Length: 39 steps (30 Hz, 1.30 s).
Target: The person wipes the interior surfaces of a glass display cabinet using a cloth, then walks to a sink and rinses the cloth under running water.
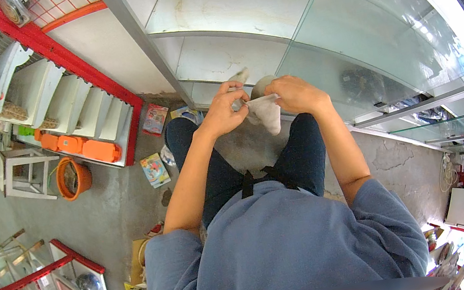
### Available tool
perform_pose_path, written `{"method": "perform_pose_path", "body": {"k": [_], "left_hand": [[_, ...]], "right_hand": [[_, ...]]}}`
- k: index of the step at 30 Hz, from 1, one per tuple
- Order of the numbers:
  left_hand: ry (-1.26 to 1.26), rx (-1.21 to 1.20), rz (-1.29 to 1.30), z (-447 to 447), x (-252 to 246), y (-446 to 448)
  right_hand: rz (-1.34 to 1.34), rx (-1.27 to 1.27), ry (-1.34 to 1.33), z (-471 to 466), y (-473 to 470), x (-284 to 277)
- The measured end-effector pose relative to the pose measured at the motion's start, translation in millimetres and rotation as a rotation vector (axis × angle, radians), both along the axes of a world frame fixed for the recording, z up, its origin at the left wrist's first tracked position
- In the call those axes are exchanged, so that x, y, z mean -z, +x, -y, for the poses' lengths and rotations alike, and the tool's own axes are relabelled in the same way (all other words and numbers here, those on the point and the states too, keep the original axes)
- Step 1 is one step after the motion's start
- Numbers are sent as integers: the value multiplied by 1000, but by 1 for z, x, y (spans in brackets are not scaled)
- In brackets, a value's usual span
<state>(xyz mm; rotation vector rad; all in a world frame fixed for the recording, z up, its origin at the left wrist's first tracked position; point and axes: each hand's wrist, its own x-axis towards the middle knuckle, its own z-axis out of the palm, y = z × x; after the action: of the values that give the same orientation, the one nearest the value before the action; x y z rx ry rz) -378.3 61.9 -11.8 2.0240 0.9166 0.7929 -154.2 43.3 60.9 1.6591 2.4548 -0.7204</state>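
Note:
Between both hands a pale grey cloth (267, 114) is stretched along its upper edge, its lower part hanging in a point. My left hand (228, 107) pinches one end, and my right hand (294, 94) holds the other. A rounded grey object (262, 87) shows just behind the cloth; what it is cannot be told. A whitish pointed piece, perhaps cloth, sticks up beyond my left hand. In front stands a white shelf cabinet (233, 35) with metal framing and a sliding glass door (346, 31) on the right.
My knees are close to the cabinet. Toy-like packages (155, 170) lie on the concrete floor at left, near an orange bucket (74, 178), a white stool (29, 172) and a red-framed shelf rack (86, 84). A cable coil (447, 172) hangs at far right.

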Motion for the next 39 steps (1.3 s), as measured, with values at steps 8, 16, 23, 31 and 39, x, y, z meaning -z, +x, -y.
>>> {"method": "perform_pose_path", "body": {"k": [8,16,23,31,39], "left_hand": [[-482,162,445,6,5,2],[-447,183,555,2,-10,-4],[-382,82,360,-1,2,-13],[-465,78,227,-17,-2,-29],[-138,-151,332,-26,18,-26]], "right_hand": [[-199,-23,329,4,-2,12],[-633,11,-23,-5,3,18],[-789,194,-15,-2,-9,2],[-837,386,-41,-5,-6,-7],[-881,368,-240,-14,-5,5]]}}
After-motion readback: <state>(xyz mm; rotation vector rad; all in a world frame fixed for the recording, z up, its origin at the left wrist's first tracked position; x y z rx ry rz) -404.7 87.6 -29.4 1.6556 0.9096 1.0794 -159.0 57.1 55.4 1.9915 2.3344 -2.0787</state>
